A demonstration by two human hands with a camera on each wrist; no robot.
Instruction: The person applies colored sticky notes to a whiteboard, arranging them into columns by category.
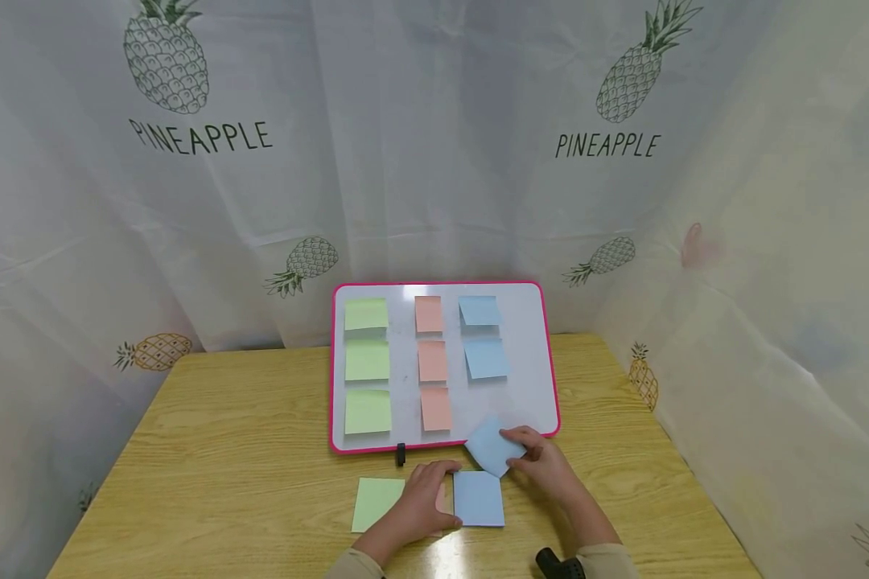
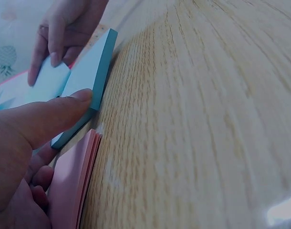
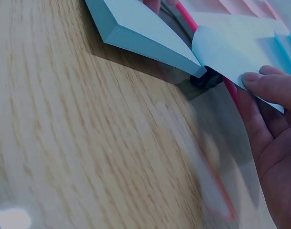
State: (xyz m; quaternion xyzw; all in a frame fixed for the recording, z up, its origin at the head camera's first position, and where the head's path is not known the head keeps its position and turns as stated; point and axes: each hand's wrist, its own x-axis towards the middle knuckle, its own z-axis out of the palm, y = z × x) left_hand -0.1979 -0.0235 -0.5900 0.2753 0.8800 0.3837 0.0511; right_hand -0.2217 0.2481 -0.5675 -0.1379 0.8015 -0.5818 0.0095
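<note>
My right hand (image 1: 546,470) pinches a single blue sticky note (image 1: 491,446) between thumb and fingertips. That note is tilted and slightly bent, overlapping the whiteboard's lower edge in the head view. Under it lies a thick blue sticky note pad (image 1: 478,500) on the table. My left hand (image 1: 423,503) holds this pad by its left side, thumb at the near corner and fingers at the far one. Beneath the left hand a pink sticky note pad (image 2: 71,176) is partly hidden. A green sticky note pad (image 1: 375,503) lies left of it, its right side covered by the hand.
A pink-framed whiteboard (image 1: 529,362) leans at the back, bearing three green notes (image 1: 367,359) in a column, three pink notes (image 1: 432,361) and two blue notes (image 1: 486,358). A black clip (image 1: 401,454) sits at its lower edge. A black object (image 1: 559,565) is by the right sleeve.
</note>
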